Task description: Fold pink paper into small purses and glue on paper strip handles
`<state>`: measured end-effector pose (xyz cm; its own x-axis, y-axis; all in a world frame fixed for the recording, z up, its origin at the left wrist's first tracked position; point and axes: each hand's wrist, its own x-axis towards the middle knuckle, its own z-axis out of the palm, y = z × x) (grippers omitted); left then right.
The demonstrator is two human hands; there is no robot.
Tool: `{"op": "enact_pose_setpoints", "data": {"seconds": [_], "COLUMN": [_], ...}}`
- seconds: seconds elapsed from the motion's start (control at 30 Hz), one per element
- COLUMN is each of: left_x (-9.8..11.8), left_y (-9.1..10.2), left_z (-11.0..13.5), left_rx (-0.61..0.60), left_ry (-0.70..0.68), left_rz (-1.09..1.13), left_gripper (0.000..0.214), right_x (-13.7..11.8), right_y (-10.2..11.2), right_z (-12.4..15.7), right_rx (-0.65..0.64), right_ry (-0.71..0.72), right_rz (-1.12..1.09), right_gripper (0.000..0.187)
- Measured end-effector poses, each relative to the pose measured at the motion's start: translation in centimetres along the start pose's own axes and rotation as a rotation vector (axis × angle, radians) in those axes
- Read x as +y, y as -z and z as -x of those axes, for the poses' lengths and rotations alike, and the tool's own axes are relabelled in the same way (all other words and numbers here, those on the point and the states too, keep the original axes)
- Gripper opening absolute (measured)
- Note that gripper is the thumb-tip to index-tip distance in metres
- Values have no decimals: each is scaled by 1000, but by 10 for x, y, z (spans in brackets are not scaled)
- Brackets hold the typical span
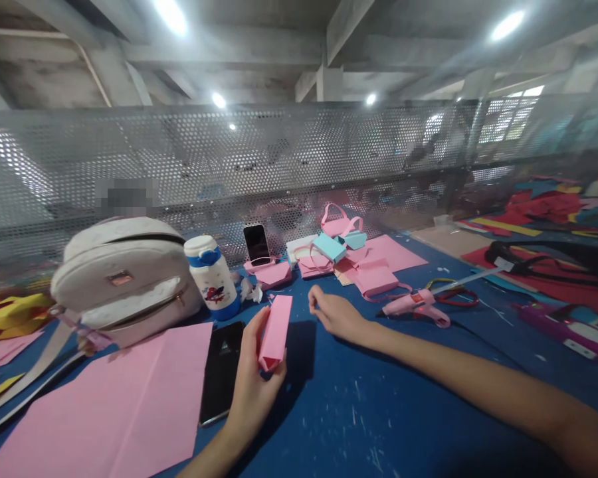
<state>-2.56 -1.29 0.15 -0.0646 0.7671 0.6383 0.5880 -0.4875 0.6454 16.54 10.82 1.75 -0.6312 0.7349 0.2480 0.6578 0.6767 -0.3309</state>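
While the left hand (254, 386) grasps the pink folded paper piece (278, 328) above the blue table (349, 405) and the right hand (337, 317) sits curled nearby, empty or not we can't tell, we judge the piece light, stiffish but crushable, best pinched gently along its long sides.

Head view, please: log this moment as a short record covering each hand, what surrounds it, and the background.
Left hand: holding a folded pink paper piece
Right hand: loosely curled, nothing visible in it
Near left hand: dark phone, large pink sheet
Near right hand: pink glue gun, folded pink paper shapes
Farther left: white bottle with blue lid, pale backpack
Surface: blue tabletop
Background: perforated metal panel
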Motion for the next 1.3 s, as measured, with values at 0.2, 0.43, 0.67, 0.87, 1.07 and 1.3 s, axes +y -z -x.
{"op": "enact_pose_setpoints", "data": {"seconds": [0.2,0.43,0.67,0.87,1.07,1.3], "left_x": [0,-1,0,3,4,3], "left_y": [1,1,0,1,1,1], "left_z": [1,-1,-2,-1,-3,-2], "left_rx": [19,63,51,66,74,60], "left_ry": [8,18,14,13,12,35], "left_rz": [15,33,34,31,41,56], "left_gripper": [60,59,58,58,57,57], "right_x": [16,12,-2,-3,2,-5], "right_y": [-4,-22,-21,-22,-27,-27], "right_z": [-26,-38,-37,-43,-50,-53], "right_rx": [30,21,-30,-47,-27,-32], "right_ry": [-33,-55,-76,-48,9,32], "right_rz": [-37,-19,64,41,-41,-20], "right_gripper": [14,22,25,27,25,24]}}
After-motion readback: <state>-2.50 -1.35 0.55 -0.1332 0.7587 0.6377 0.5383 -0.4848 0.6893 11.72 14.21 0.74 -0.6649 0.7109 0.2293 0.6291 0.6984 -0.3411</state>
